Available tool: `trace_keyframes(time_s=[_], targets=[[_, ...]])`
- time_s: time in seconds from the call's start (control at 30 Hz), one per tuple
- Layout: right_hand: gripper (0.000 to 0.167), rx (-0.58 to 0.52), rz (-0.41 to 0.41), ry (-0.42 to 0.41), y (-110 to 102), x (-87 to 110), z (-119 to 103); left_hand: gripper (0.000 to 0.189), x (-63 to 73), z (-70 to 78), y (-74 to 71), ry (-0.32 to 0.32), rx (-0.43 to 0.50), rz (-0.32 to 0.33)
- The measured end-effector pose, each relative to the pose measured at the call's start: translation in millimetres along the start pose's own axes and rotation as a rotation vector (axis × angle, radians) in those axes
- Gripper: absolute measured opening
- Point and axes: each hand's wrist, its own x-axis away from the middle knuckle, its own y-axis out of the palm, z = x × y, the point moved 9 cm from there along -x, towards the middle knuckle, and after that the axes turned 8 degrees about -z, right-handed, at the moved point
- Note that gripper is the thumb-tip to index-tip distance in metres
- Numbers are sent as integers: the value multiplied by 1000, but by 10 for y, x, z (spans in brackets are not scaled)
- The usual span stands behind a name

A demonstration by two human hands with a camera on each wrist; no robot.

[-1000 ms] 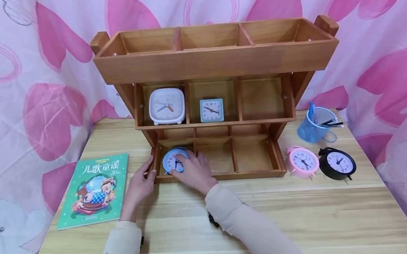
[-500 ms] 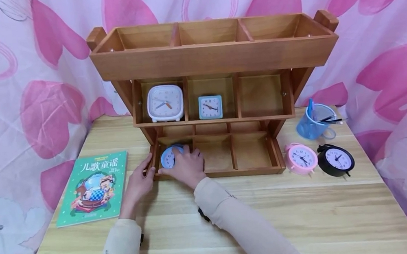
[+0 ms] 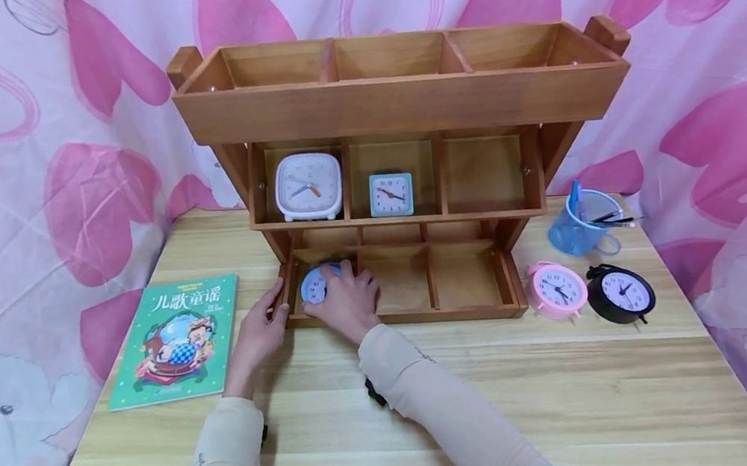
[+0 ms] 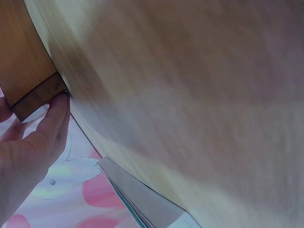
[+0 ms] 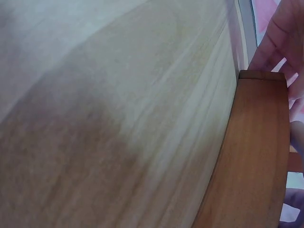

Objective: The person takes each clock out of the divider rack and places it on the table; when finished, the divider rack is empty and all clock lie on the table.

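A brown wooden shelf (image 3: 401, 103) with three tiers of compartments stands on the table. In its bottom left compartment sits a round blue alarm clock (image 3: 314, 287), its right part hidden behind fingers. My right hand (image 3: 346, 301) holds this clock, thumb at its lower front and fingers over its right side. Against the shelf's lower left end, my left hand (image 3: 263, 335) rests with its fingers fairly straight. The left wrist view shows the left hand (image 4: 38, 142) touching the end of the wooden panel (image 4: 28, 52). A white clock (image 3: 308, 187) and a small teal square clock (image 3: 391, 194) occupy the middle tier.
Right of the shelf stand a pink alarm clock (image 3: 557, 289) and a black alarm clock (image 3: 621, 293). Behind them is a blue mesh pen cup (image 3: 576, 228) with pens. A green children's book (image 3: 175, 342) lies left of my left hand. A patterned pink curtain hangs behind.
My right hand and the blue alarm clock shift slightly left and deeper into the compartment, then stay about there. The left hand keeps its place at the shelf's end. The view tilts a little.
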Motion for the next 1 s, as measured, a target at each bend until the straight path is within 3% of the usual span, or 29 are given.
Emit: trace_keyframes(time_s=[0.43,0.73,0.87,1.0], targets=[[69,-145,29,-5,-118,3,53,55,2,-6,1,1,4,0],[67,-187,115,-95,-531,156,-11,55,21,-38,0,1,-2,-2],[67,-266,104,-114,-696,282,120,54,7,-32,-6,0,-5,-1],[69,-326,71,-93,-801,446,391,54,-5,-28,-2,-5,-7,-8]])
